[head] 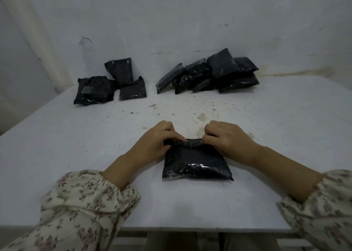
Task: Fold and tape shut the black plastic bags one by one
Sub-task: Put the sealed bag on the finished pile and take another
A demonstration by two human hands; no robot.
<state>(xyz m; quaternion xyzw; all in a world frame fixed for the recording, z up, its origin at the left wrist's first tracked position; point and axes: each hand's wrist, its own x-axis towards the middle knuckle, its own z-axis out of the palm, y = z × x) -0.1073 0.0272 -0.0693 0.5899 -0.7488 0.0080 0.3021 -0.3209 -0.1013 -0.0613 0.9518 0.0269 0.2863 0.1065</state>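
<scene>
At the far left of the table (57, 136), near the wall, lies a small heap of black bags (109, 83), one leaning up on the others, their plastic glinting a little. My left sleeve (80, 208), cream with small flowers, comes in from the lower left corner, and my bare forearm runs up from it to my left hand (158, 142). The fingers (167, 128) of that hand are curled in and pressed together, pinching the far left corner of the bag I am working on, with the thumb tip lying along its crumpled top edge.

That black bag (196, 163) lies flat on the table right in front of me, between my two hands, near the table's front edge. Its far edge is bunched and rolled toward me; its near half is smooth and shiny.

My right hand (228, 140) grips the far right corner of the same bag, fingers (211, 128) bent under and closed on the rolled plastic. Beyond it, speckled brown stains dot the middle of the table. At the back right, against the wall, sits a larger pile of black bags (209, 73), several stacked and tilted on one another, well apart from the left heap. My right sleeve (323, 212) closes the lower right corner.
</scene>
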